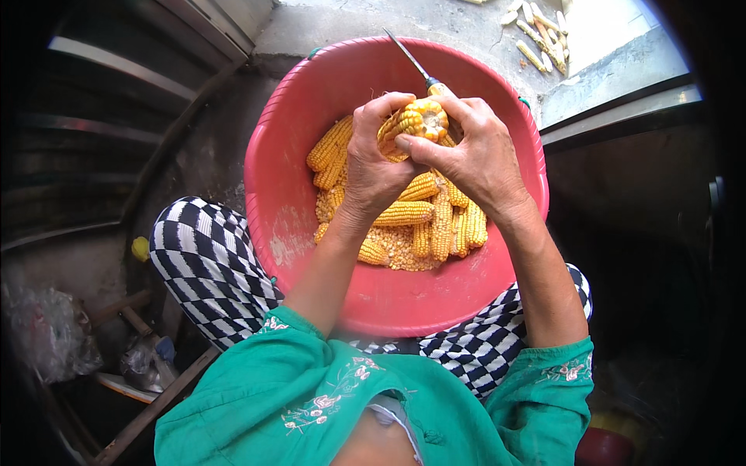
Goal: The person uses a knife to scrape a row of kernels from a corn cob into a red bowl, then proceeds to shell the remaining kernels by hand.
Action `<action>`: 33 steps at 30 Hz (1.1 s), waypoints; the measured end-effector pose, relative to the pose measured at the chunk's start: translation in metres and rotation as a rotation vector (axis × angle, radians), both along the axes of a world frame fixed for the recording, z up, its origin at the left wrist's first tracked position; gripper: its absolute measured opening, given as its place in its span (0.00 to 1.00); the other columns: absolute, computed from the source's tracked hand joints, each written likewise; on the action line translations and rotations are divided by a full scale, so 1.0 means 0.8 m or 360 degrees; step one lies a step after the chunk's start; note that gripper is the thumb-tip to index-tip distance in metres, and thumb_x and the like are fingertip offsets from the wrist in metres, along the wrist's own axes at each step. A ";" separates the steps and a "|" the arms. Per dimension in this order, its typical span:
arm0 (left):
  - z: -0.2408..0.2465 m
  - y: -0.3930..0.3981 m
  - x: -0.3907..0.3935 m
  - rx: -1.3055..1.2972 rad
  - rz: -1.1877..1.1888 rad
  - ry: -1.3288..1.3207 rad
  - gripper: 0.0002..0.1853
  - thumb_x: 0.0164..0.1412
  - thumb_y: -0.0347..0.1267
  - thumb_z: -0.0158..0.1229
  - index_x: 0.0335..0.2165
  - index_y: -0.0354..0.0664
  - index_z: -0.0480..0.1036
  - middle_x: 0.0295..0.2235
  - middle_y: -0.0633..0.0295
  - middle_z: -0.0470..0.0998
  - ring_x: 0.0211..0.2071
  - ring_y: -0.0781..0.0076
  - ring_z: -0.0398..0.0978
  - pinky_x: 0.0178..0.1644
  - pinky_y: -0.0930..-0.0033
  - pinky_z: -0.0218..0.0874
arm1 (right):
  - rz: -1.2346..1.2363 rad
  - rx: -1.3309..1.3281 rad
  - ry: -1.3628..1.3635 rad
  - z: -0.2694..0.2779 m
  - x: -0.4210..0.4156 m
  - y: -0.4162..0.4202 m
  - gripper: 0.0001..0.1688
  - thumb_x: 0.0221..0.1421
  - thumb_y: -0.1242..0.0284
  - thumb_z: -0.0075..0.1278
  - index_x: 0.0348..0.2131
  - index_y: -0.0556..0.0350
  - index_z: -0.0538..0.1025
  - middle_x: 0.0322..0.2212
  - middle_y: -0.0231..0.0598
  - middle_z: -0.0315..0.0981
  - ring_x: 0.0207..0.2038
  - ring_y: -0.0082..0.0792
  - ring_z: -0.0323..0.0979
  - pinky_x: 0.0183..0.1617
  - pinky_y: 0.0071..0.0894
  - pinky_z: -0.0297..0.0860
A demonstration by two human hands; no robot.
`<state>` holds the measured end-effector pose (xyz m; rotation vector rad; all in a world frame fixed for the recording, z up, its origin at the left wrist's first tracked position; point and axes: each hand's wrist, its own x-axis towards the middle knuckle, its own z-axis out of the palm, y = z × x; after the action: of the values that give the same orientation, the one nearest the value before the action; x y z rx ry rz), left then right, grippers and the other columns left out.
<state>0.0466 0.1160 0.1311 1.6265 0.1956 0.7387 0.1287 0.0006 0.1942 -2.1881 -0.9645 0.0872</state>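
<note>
An ear of yellow corn [428, 119] is held over the tub, its pale butt end turned towards me. My left hand [376, 137] is wrapped around its left side. From the right, the thumb and fingers of my right hand [475, 148] press on the same ear. A screwdriver-like tool [411, 55] with a thin metal shaft points up and left from behind my right fingers, which hide most of its handle. Below my hands, several more ears of corn [403, 213] lie on loose kernels [402, 242] inside a red plastic tub [384, 297].
The tub stands between my knees, which are in checkered trousers [204, 262]. Stripped cobs [545, 43] lie on the concrete floor [349, 20] at the upper right. A wooden frame [157, 402] and clear plastic bags [52, 332] are at the lower left.
</note>
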 end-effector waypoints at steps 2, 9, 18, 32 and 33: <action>0.010 -0.001 -0.003 0.0007 -0.0037 -0.0001 0.35 0.39 0.26 0.68 0.48 0.42 0.61 0.43 0.59 0.63 0.45 0.70 0.66 0.51 0.67 0.61 | -0.0050 -0.0002 0.0054 -0.001 0.005 -0.001 0.34 0.38 0.49 0.58 0.38 0.56 0.74 0.28 0.49 0.69 0.30 0.43 0.73 0.34 0.40 0.70; 0.013 0.008 -0.005 -0.1484 0.0195 -0.0033 0.26 0.52 0.39 0.59 0.47 0.43 0.61 0.46 0.61 0.63 0.44 0.73 0.63 0.52 0.66 0.54 | -0.0118 0.0372 0.0017 0.002 0.010 0.005 0.30 0.38 0.54 0.63 0.37 0.55 0.74 0.32 0.47 0.69 0.32 0.40 0.71 0.35 0.35 0.70; -0.029 0.023 0.002 -0.2862 -0.0771 -0.0209 0.30 0.60 0.47 0.49 0.51 0.34 0.61 0.48 0.46 0.69 0.50 0.53 0.68 0.56 0.49 0.59 | 0.0277 0.0041 -0.0701 -0.001 -0.019 0.005 0.34 0.32 0.59 0.64 0.43 0.43 0.73 0.44 0.48 0.63 0.32 0.39 0.74 0.32 0.32 0.73; -0.016 0.044 -0.009 -0.2454 -0.0793 -0.0577 0.24 0.61 0.43 0.46 0.49 0.39 0.63 0.45 0.45 0.71 0.39 0.53 0.75 0.39 0.50 0.72 | 0.0094 0.0632 0.0320 0.010 -0.021 -0.002 0.12 0.55 0.78 0.49 0.40 0.56 0.76 0.35 0.41 0.72 0.37 0.28 0.72 0.40 0.23 0.68; -0.017 0.045 -0.010 -0.2429 -0.0802 -0.0569 0.24 0.62 0.45 0.44 0.50 0.40 0.63 0.45 0.45 0.71 0.38 0.53 0.76 0.37 0.50 0.72 | 0.0070 0.0697 0.0455 0.010 -0.021 -0.004 0.12 0.55 0.78 0.49 0.41 0.59 0.75 0.36 0.39 0.72 0.38 0.26 0.71 0.41 0.23 0.68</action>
<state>0.0384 0.1522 0.1172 0.0518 0.0370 0.2685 0.1123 -0.0024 0.2024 -1.6993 -0.7834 0.1854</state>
